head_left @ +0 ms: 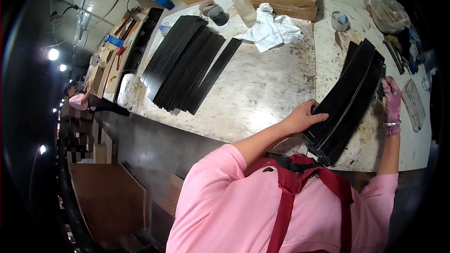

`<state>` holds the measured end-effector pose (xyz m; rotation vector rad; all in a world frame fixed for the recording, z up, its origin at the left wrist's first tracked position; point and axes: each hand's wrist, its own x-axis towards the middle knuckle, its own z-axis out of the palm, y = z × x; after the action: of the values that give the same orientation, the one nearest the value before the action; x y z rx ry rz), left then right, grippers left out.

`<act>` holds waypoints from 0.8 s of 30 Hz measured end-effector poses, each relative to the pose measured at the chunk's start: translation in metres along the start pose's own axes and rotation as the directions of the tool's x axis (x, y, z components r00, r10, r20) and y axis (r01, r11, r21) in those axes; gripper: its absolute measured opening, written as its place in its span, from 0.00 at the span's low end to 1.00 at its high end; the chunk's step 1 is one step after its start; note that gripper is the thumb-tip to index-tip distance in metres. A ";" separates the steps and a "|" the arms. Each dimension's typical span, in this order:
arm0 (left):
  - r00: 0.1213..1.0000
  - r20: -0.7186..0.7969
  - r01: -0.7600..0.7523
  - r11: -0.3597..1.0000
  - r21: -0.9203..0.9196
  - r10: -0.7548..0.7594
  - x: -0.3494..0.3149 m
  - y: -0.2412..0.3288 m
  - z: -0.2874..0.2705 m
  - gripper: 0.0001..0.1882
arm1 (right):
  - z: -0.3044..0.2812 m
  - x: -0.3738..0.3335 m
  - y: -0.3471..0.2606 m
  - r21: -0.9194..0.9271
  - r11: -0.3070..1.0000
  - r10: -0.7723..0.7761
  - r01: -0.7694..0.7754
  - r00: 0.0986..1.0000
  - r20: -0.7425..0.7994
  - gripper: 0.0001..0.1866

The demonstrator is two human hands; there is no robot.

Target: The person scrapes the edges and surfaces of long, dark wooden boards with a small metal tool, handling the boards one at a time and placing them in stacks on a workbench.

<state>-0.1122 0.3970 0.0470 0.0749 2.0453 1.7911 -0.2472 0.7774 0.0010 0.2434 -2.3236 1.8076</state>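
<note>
A stack of long black strips (349, 98) lies slanted on the right part of the worktable. My bare left hand (307, 116) grips its near left edge, with the thumb on top and the fingers against the side. On the other side of the stack, my right hand (393, 100) wears a stained pink glove. Its fingers are curled close to the stack's right edge around something small and dark that I cannot make out. A larger pile of black strips (180, 65) is fanned out at the left, with a single strip (218, 75) along its right side.
A white cloth (271, 30), a clear bottle (243, 7), a dark jar (217, 16) and a cardboard box (286, 7) of supplies stand on the worktable (262, 84) at the back. At right are a small pot (340, 21) and a flat grey bar (414, 105). Another person (79, 100) stands far left.
</note>
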 end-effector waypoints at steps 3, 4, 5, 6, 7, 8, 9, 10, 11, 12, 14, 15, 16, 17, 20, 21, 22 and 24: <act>0.981 0.104 0.187 0.953 -0.239 -0.167 -0.021 0.014 -0.020 0.19 | -0.009 -0.014 -0.028 -0.054 0.998 0.021 -0.027 0.993 -0.114 0.28; 0.991 0.048 0.130 0.967 -0.221 -0.122 -0.034 0.009 -0.032 0.20 | 0.001 -0.027 -0.049 -0.022 0.999 0.034 -0.039 0.983 -0.180 0.29; 0.997 0.003 0.074 0.977 -0.198 -0.075 -0.048 0.003 -0.045 0.21 | 0.003 -0.041 -0.061 -0.005 1.000 0.027 -0.028 0.981 -0.191 0.29; 0.999 -0.030 0.018 0.985 -0.171 -0.023 -0.059 -0.003 -0.060 0.21 | 0.003 -0.057 -0.072 0.007 1.000 0.020 -0.019 0.977 -0.212 0.29; 0.997 -0.055 0.050 0.997 -0.065 -0.054 -0.072 -0.011 -0.078 0.22 | 0.007 -0.072 -0.080 0.025 1.000 0.015 -0.010 0.973 -0.229 0.28; 0.993 -0.083 0.083 0.996 0.041 -0.079 -0.085 -0.016 -0.097 0.23 | 0.015 -0.087 -0.090 0.050 0.998 0.057 -0.049 0.982 -0.181 0.28; 0.986 -0.101 0.139 0.990 0.035 -0.135 -0.099 -0.022 -0.114 0.23 | 0.028 -0.100 -0.101 0.069 0.993 0.099 -0.091 0.987 -0.123 0.27; 0.975 -0.118 0.195 0.980 0.029 -0.191 -0.111 -0.029 -0.129 0.23 | 0.049 -0.113 -0.121 0.033 0.990 0.136 -0.134 0.988 -0.074 0.26; 0.966 -0.120 0.230 0.973 -0.012 -0.230 -0.121 -0.046 -0.143 0.23 | 0.070 -0.126 -0.142 -0.004 0.985 0.171 -0.172 0.985 -0.024 0.26; 0.965 -0.152 0.220 0.975 0.015 -0.215 -0.130 -0.057 -0.154 0.23 | 0.100 -0.140 -0.168 -0.095 0.974 0.208 -0.206 0.978 0.018 0.25; 0.970 -0.152 0.208 0.972 0.112 -0.190 -0.137 -0.073 -0.177 0.23 | 0.156 -0.163 -0.201 -0.074 0.994 0.088 -0.081 0.991 0.104 0.12; 0.969 -0.135 0.227 0.961 0.157 -0.207 -0.138 -0.069 -0.185 0.23 | 0.179 -0.173 -0.212 -0.053 0.997 0.064 -0.057 0.986 0.153 0.12; 0.977 -0.121 0.200 0.959 0.199 -0.178 -0.139 -0.080 -0.194 0.22 | 0.202 -0.181 -0.221 -0.020 0.999 0.038 -0.034 0.978 0.207 0.13; 0.981 -0.153 0.155 0.954 0.258 -0.118 -0.141 -0.095 -0.204 0.21 | 0.224 -0.190 -0.227 -0.160 0.987 0.041 -0.008 0.978 0.204 0.14; 0.954 -0.260 0.023 0.826 0.563 0.150 -0.156 -0.126 -0.223 0.22 | 0.282 -0.190 -0.223 -0.352 0.911 -0.073 0.216 0.923 0.379 0.14; 0.924 -0.282 -0.020 0.766 0.642 0.260 -0.164 -0.128 -0.225 0.24 | 0.301 -0.189 -0.216 -0.312 0.950 0.137 -0.032 0.936 0.323 0.13; 0.874 -0.306 -0.052 0.698 0.715 0.378 -0.171 -0.130 -0.231 0.27 | 0.319 -0.179 -0.219 -0.259 0.950 0.265 -0.172 0.883 0.387 0.16; 0.884 -0.333 0.036 0.662 0.748 0.328 -0.188 -0.135 -0.227 0.37 | 0.339 -0.175 -0.199 -0.269 0.952 0.234 -0.149 0.918 0.320 0.17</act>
<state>0.0126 0.1035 -0.0125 0.0754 3.0862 0.9584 -0.0454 0.4025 0.0638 0.3316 -2.8801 1.6515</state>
